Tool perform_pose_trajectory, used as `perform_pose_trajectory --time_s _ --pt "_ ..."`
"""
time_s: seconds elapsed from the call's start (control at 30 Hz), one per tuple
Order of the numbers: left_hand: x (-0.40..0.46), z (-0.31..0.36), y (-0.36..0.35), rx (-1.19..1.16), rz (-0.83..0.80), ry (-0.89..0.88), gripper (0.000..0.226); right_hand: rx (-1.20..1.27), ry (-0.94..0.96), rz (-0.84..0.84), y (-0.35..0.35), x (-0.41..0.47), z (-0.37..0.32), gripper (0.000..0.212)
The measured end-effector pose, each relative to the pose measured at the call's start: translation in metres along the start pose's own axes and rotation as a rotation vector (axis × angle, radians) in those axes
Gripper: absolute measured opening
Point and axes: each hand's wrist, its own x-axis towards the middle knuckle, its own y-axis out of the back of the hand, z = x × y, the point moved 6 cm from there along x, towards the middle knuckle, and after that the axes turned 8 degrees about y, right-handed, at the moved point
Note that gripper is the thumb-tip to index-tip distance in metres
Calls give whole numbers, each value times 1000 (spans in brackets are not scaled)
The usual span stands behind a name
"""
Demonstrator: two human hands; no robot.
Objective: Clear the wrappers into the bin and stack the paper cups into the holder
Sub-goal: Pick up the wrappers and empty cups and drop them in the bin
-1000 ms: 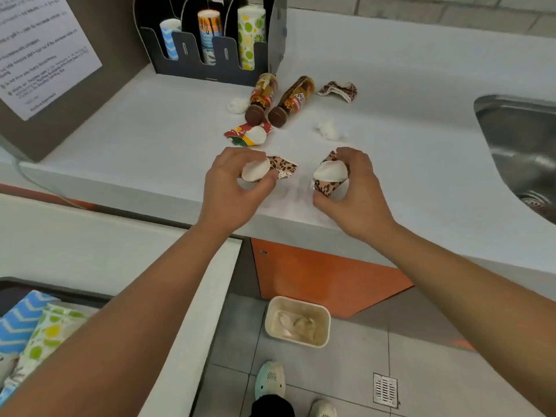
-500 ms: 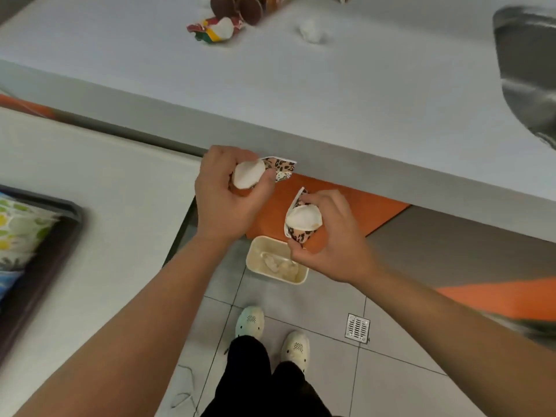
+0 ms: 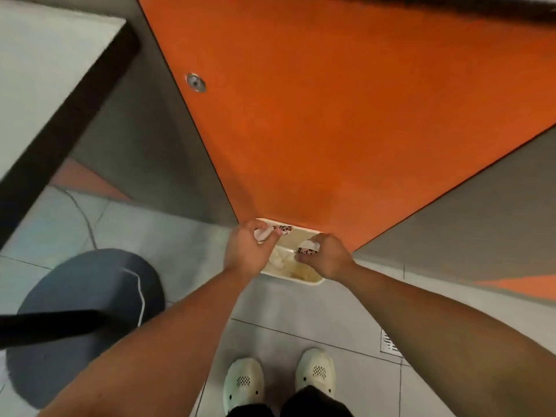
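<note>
The person bends over a small cream bin (image 3: 304, 280) that stands on the tiled floor against an orange cabinet door (image 3: 331, 130), with both arms reaching down to it. The left hand (image 3: 248, 254) hangs over the bin's left end, its fingers curled round a leopard-print wrapper (image 3: 281, 229) and a wad of white paper, so that the printed end pokes out past the thumb. The right hand (image 3: 326, 257) is over the right half of the bin and pinches a second leopard-print wrapper (image 3: 307, 248) with its own white wad between thumb and fingertips. Neither load has been let go, though both are directly above the opening. Pale crumpled rubbish (image 3: 279, 260) already lies inside the bin, which suggests that some clearing is done. The worktop, the paper cups and the cup holder are out of view here, so how much litter remains up there and whether any cups are stacked cannot be told. Judging by the pose, dropping these two handfuls is the step in hand, and the cup stacking probably remains to be done.
</note>
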Motion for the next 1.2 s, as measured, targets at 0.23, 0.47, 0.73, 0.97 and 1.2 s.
perform_pose_trajectory --time_s 0.23,0.47,0.73,0.97,1.2 --pt "85 -101 -116 391 -231 57 50 -265 -35 -147 -113 94 92 56" --pt "101 -113 -128 396 -349 34 48 -249 36 -84 -115 101 99 64" --pt "29 0 -21 427 -331 -120 42 -265 117 34 -10 9 -11 44" --pt "-46 143 95 429 -280 -225 43 -267 236 103 106 -90 -139 41" --pt "-115 282 199 424 -162 -408 42 -302 455 235 214 -173 -250 40"
